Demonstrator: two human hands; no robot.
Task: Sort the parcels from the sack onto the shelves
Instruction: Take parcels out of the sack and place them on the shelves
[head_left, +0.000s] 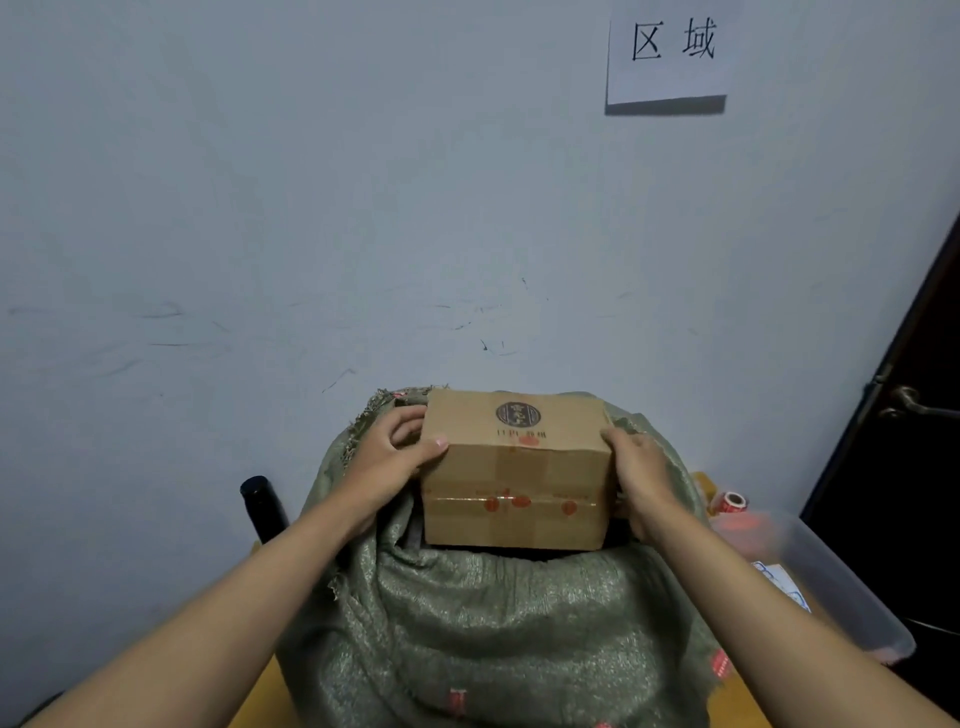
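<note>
I see a brown cardboard parcel (517, 467) sitting in the open mouth of a green woven sack (493, 623), and I have both hands on it. My left hand (387, 457) grips the box's left end, thumb laid over the top front edge and the other fingers (410, 421) curled round the side. My right hand (641, 473) clasps the right end, its fingers wrapped behind that face where I cannot see their tips. The parcel's lower edge lies level with the sack's rim, and a dark gap shows just beneath it. Tape with red marks runs across the front, and a round dark stamp sits on the top.

The sack's frayed left edge stands just behind my left hand. Above the box there is only bare pale wall (311, 208), scuffed with fine marks. To the left of the sack a dark bottle (265, 509) stands near my left forearm. To the right a clear plastic tub (831, 582) sits just beside the sack, with a red and white roll (730, 503) behind it.

The sack stands on a yellow surface (254, 696), showing at both lower corners of the sack. A paper sign (670, 52) with two characters hangs high on the wall, and a dark door (909, 441) with a metal handle closes the right side.
</note>
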